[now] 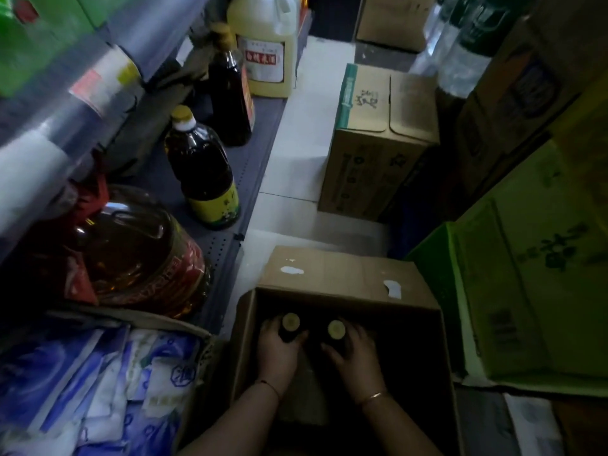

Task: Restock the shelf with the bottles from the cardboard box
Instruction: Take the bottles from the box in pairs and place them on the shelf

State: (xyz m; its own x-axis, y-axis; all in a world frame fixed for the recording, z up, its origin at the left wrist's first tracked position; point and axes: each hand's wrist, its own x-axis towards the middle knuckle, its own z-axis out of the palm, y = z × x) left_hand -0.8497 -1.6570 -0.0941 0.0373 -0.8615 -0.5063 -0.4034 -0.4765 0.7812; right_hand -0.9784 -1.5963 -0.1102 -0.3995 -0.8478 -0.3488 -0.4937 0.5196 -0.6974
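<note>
An open cardboard box [345,274] stands on the floor below me, its far flap folded out. Inside it two dark bottles with yellow caps stand upright side by side. My left hand [278,352] is wrapped around the left bottle [290,327]. My right hand [357,352] grips the right bottle [336,332]. Both arms reach down into the box. To the left runs the low grey shelf [260,149], which holds a dark oil bottle with a yellow label [202,169] and a taller dark bottle [228,90].
On the shelf also stand a big amber oil jug [138,251], a pale yellow jug [266,44] and blue-white packets [98,383] at the near left. A closed cardboard carton [378,143] sits on the tiled floor ahead. Green cartons [526,291] are stacked close on the right.
</note>
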